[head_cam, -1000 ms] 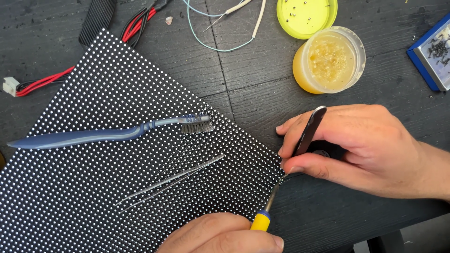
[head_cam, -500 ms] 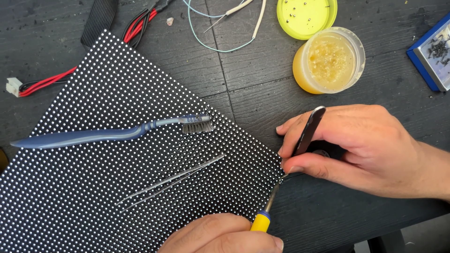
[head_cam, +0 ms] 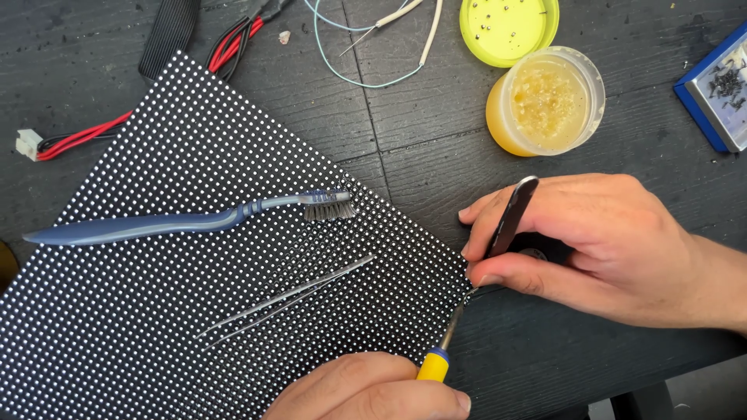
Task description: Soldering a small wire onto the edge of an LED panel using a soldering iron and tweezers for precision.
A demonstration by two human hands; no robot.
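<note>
Currently mid-job: right hand (head_cam: 607, 249) pinches black tweezers (head_cam: 510, 218) at LED panel (head_cam: 194, 311) edge. Left hand (head_cam: 373, 393) grips yellow-handled tool (head_cam: 440, 354), tip w/ tweezers; no finished work visible yet.

An electronics repair workshop is suggested by what is laid out on the dark wooden table (head_cam: 405, 155): a black panel (head_cam: 194, 257) studded with rows of tiny white dots, red and black wires (head_cam: 85, 136) ending in a white plug, and an open jar of yellowish paste (head_cam: 545, 101). Small dark screws are kept in a blue box (head_cam: 720, 89), and a thin metal tweezers (head_cam: 288, 299) and a worn toothbrush (head_cam: 187, 222) are laid on the panel.
</note>
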